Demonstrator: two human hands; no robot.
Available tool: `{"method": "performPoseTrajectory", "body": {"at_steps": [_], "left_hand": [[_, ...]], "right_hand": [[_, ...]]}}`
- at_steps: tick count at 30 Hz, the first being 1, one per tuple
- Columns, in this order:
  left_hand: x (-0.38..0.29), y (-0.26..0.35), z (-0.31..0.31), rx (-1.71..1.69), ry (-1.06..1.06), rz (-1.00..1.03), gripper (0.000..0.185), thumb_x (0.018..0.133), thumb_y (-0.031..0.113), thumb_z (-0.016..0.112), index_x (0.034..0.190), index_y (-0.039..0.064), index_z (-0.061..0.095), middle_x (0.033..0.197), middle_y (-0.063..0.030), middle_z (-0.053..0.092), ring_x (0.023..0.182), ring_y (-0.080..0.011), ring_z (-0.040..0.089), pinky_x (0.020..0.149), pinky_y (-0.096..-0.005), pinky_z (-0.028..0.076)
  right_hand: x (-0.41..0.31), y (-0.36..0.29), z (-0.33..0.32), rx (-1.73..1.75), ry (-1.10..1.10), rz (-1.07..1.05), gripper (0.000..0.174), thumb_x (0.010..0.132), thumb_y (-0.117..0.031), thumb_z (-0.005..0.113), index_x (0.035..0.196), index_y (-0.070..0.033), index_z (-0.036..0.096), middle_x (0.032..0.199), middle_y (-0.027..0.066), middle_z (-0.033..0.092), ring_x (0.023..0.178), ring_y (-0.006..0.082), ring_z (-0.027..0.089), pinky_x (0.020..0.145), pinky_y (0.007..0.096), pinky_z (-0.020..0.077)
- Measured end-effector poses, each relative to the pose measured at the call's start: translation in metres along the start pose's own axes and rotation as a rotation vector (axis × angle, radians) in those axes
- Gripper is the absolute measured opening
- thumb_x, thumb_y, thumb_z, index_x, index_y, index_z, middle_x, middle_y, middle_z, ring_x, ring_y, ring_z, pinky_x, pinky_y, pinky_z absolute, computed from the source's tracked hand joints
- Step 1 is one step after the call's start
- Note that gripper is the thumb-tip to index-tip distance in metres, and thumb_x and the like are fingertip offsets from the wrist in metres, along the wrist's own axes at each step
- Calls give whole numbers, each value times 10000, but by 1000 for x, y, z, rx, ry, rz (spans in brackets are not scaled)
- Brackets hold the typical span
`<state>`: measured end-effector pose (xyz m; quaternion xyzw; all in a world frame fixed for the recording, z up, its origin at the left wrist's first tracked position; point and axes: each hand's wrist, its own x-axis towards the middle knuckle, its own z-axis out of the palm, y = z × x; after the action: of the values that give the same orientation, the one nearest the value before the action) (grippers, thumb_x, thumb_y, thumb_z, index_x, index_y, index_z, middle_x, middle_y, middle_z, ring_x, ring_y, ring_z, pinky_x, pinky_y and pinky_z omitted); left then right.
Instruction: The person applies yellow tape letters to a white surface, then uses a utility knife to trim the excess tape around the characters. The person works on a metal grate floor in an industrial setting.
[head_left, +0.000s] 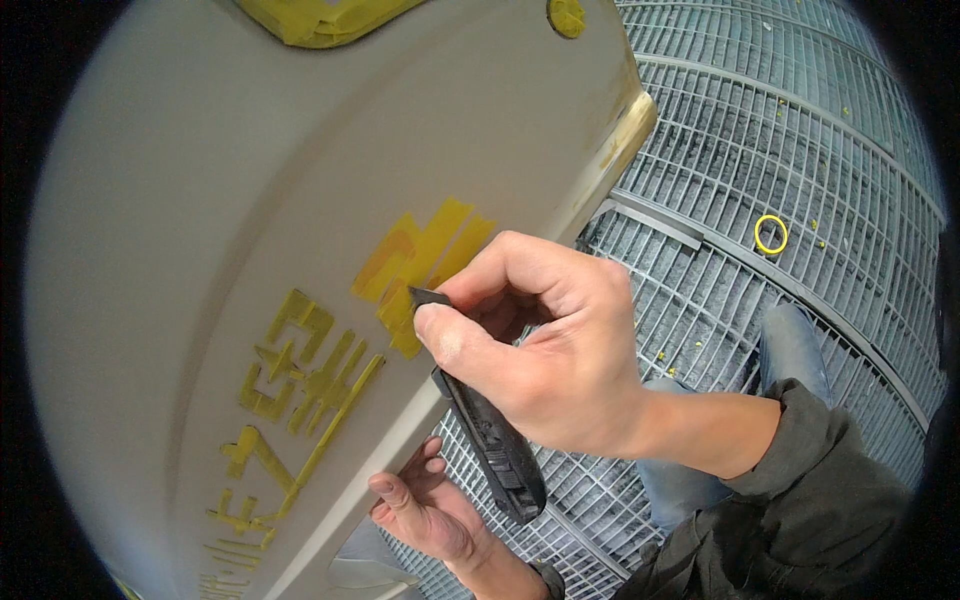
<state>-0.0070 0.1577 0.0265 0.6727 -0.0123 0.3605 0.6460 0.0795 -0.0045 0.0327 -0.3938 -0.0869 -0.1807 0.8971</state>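
My right hand (555, 345) holds a black utility knife (491, 442) like a pen, its dark blade tip touching or just over yellow masking tape (397, 315) on a pale grey painted panel (225, 187). The blade is near the left edge of that tape patch. Below, my left hand (431, 502) rests at the panel's lower edge, thumb on the near face and fingers behind it. Raised characters covered in trimmed yellow tape (300, 360) run down the panel to the lower left.
Yellow tape covers an opening (330, 19) and a small oval (566, 16) at the panel's top. Metal floor grating (720, 150) lies below, with a yellow ring (771, 234) and small yellow scraps on it. A jeans-clad leg (795, 349) shows at the right.
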Motion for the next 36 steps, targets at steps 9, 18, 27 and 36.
{"method": "performPoseTrajectory", "body": {"at_steps": [9,18,27,36], "left_hand": [[3,0,-15,106,-30,-101,485,1018,386,595,1087,-91,651,915,-195,733,747,-209,714,646,-272,584],[0,1,-20,-43,-220,-84,353,1064,311,505,1141,15,681,1006,-179,717,945,-285,702,933,-441,565],[2,-10,-28,138,-175,59,397,1049,343,528,1101,-28,660,863,-154,711,888,-276,709,892,-395,567],[1,-12,-27,-17,-134,2,388,1034,344,558,1133,-16,664,913,-148,723,871,-242,704,797,-317,566]], "right_hand": [[-2,-2,7,168,42,123,120,883,-50,752,846,25,665,747,20,691,645,15,611,572,176,491],[-7,-2,23,296,174,193,153,889,-71,722,811,38,649,674,41,661,576,46,595,500,198,483],[-12,1,31,341,223,177,144,895,-70,728,822,27,650,683,35,663,589,46,602,515,204,496],[-12,2,33,330,239,153,149,897,-71,726,814,21,643,680,28,660,598,45,604,531,205,502]]}}
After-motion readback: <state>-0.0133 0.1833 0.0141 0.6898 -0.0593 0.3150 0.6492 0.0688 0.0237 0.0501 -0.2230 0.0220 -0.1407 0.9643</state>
